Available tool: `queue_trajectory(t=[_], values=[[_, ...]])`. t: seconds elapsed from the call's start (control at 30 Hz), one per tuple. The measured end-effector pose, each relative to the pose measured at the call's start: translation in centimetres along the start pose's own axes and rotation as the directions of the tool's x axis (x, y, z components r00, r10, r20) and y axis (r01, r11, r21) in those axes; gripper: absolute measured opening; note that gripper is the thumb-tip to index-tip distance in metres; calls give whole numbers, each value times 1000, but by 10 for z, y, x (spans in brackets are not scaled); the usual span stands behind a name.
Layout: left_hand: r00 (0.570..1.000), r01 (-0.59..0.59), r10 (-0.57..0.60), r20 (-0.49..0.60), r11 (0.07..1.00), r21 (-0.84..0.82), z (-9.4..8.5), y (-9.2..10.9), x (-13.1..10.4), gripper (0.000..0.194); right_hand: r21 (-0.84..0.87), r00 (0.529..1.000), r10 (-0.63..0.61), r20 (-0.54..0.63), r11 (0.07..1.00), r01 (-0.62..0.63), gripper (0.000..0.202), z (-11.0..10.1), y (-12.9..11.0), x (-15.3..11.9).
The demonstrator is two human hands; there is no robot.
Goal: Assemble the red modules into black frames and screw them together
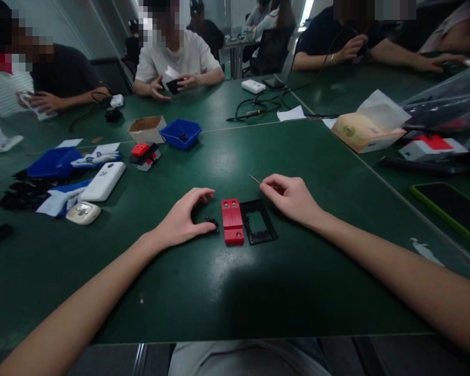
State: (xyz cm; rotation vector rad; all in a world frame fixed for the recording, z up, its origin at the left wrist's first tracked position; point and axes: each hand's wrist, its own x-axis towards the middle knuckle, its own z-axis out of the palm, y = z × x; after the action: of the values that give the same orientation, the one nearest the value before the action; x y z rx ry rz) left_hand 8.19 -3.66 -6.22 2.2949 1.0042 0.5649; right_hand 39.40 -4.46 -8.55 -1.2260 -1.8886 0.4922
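Note:
A red block (232,222) with two holes at its far end and one near its front lies on the green table (172,292). Just right of it is a black rectangular frame (272,232) with an open middle. My left hand (186,216) rests left of the block, thumb and fingers apart, the thumb by a small black part (212,224). Beyond the frame, my right hand (289,196) pinches a thin metal pin (254,179) that points to the far left.
Blue trays (181,134), a cardboard box (147,129), a red and black device (144,155) and a white device (104,181) stand to the left. A tissue pack (362,130) and green-edged phone (452,209) lie right. Cables (254,107) and people are across the table.

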Motion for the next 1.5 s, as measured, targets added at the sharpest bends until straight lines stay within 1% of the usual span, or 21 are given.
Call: queue_trajectory(t=[0.07,0.1,0.17,0.27,0.37,0.43,0.53,0.63,0.73,0.8,0.87,0.97,1.17,1.3,1.43,1.5], values=[[1000,-5,7,12,995,-103,8,8,-2,98,-40,998,54,12,998,-53,22,2,1,1],[1000,-2,5,24,993,-122,12,13,-2,105,-65,997,68,28,996,-66,22,2,2,1],[999,6,-2,49,997,-78,22,24,-2,111,-109,996,73,50,992,-67,21,3,2,1],[999,-3,2,54,1000,25,31,38,0,100,-123,997,37,68,992,-29,19,4,2,1],[999,-6,6,37,1000,14,32,43,0,86,-119,997,-14,81,993,24,19,4,3,1],[1000,-10,10,27,1000,-17,31,42,-1,80,-109,991,-53,122,992,67,18,3,3,2],[999,-33,33,5,998,-55,30,40,-3,77,-49,981,-98,168,993,107,19,1,3,2],[999,-50,50,-3,997,-55,30,38,-3,77,26,966,-150,212,989,148,17,1,2,1],[998,-54,54,9,998,-33,31,36,-4,79,30,939,-206,274,978,206,13,1,3,1],[999,-47,47,25,999,-10,31,34,-4,81,4,935,-197,295,979,205,11,2,3,2],[999,-35,34,31,999,21,31,31,-5,82,14,935,-197,295,979,201,9,2,3,3],[999,-31,30,28,999,43,31,29,-5,83,-8,934,-186,305,980,197,10,3,3,3],[998,-29,27,51,999,30,28,33,-4,82,-14,939,-158,306,985,170,11,3,1,3],[998,-32,30,53,999,34,28,34,-4,82,-16,938,-154,311,986,167,6,2,2,3],[998,-53,52,43,998,30,29,35,-4,82,-22,943,-157,295,985,171,6,1,3,4],[998,-57,55,42,998,28,28,35,-3,82,2,946,-165,279,985,171,7,0,3,4]])
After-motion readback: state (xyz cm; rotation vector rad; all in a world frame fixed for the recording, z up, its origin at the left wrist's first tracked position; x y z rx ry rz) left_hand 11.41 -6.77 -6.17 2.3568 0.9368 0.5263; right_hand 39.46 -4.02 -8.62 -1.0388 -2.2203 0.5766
